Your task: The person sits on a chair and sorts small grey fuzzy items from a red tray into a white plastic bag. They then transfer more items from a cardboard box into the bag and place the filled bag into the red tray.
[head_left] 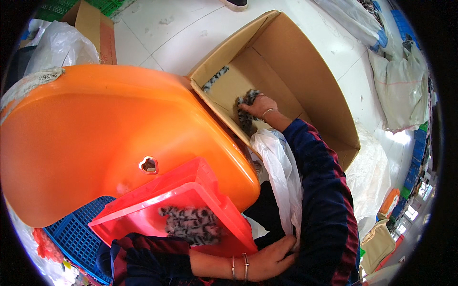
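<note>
My right hand (260,106) reaches into a tall open cardboard box (305,62), its fingers closed on a black-and-white spotted plush fabric piece (245,119). Another strip of the same spotted plush (216,78) lies against the box's inner side, left of that hand. At the lower middle, my left hand (273,257) grips the lower end of a white translucent plastic bag (281,176), which stretches up beside my right forearm to the box edge. A red plastic tray (148,193) leans left of my left hand. Spotted plush pieces (193,224) rest inside it, partly behind my left sleeve.
An orange plastic chair (105,114) with a heart-shaped hole stands against the box's left. A blue mesh basket (78,229) sits below it. Filled sacks (400,86) line the right side. Another cardboard box (98,33) and a clear plastic bag (64,45) are at far left.
</note>
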`<state>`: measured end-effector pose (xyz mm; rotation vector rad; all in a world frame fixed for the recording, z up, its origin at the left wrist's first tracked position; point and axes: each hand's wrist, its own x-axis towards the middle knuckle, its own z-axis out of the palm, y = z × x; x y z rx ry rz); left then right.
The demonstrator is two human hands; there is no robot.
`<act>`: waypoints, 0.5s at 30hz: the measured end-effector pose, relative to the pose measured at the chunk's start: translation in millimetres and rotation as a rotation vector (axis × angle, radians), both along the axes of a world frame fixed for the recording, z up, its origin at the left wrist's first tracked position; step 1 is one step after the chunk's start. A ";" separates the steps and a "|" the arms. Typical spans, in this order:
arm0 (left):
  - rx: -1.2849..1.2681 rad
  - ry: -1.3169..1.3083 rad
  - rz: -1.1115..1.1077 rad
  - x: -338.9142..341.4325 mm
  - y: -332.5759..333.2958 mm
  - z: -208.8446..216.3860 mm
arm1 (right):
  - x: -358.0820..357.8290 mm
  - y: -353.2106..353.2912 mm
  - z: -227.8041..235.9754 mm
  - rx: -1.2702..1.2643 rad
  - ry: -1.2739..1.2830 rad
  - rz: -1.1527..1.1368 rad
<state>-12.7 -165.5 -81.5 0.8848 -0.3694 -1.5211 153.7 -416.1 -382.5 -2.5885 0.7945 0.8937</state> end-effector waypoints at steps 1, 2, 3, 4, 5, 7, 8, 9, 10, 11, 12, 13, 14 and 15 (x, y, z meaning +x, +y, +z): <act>-0.006 -0.006 0.003 0.5 -0.4 -0.6 | -2.1 3.1 -2.8 -0.020 -0.016 0.053; -0.003 0.010 0.001 1.1 -0.8 -0.8 | -5.7 6.3 -8.2 -0.040 -0.032 0.106; -0.001 0.019 0.005 2.4 -1.8 -0.5 | -6.0 9.1 -10.6 -0.062 -0.054 0.165; 0.001 0.029 0.009 3.9 -2.7 -0.3 | -8.0 10.0 -11.8 -0.036 -0.060 0.161; 0.005 0.045 -0.008 5.8 -3.1 -0.4 | -10.9 9.6 -12.4 -0.010 -0.065 0.158; 0.009 0.083 -0.057 12.3 -2.7 1.8 | -19.4 6.9 -21.4 0.010 -0.081 0.134; -0.004 0.067 -0.040 12.2 -2.4 2.2 | -24.4 6.5 -30.7 0.006 -0.093 0.120; -0.016 0.048 -0.019 12.4 -2.8 2.3 | -25.5 5.7 -36.1 0.003 -0.107 0.110; -0.028 0.029 0.002 12.5 -3.2 2.4 | -27.2 1.9 -40.4 0.004 -0.095 0.105; -0.025 0.039 0.016 12.2 -3.9 2.7 | -29.6 -3.4 -44.1 0.005 -0.083 0.099; -0.015 0.044 0.034 12.1 -3.9 1.0 | -24.6 -2.2 -41.2 0.013 -0.075 0.098; -0.006 0.049 0.053 11.6 -4.1 -0.6 | -20.0 -3.4 -37.5 0.008 -0.099 0.122; -0.002 0.039 0.064 8.8 -4.6 -2.1 | -15.7 -7.6 -32.7 0.004 -0.123 0.147; 0.003 0.028 0.077 5.6 -4.8 -4.7 | -5.5 -6.5 -20.4 0.002 -0.148 0.174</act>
